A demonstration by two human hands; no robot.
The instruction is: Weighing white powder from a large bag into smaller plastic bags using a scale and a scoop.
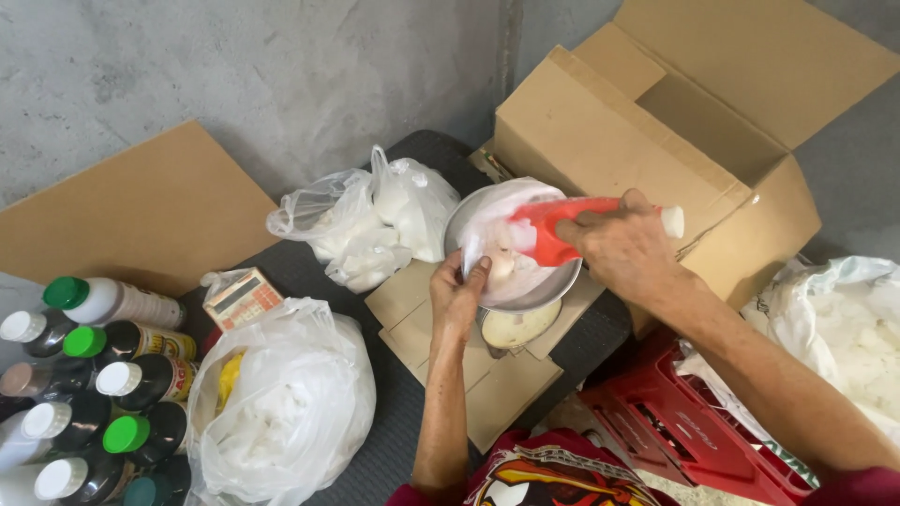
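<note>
Seen from the head camera, a person works over a metal bowl (pixel 553 289) that sits on flattened cardboard sheets (pixel 469 356) laid over a dark mat. The right hand (pixel 623 245) is closed around the handle of a red scoop (pixel 561 230), whose long axis runs nearly level from its white end cap at the right to its mouth at the left, dipping into a thin white plastic bag (pixel 511 225) that lines the bowl. The left hand (pixel 457 292), at the bowl's near-left rim, pinches the bag's edge between thumb and fingers, holding it open toward the scoop; the bag looks translucent, crumpled and partly filled with pale lumps. Behind the bowl stands an open cardboard box (pixel 656 131). Left of the bowl lie two knotted white bags (pixel 375 220), a larger bag (pixel 281 412) and a cluster of capped bottles (pixel 94 394). A red crate (pixel 694 431) sits to the bowl's near right.
</note>
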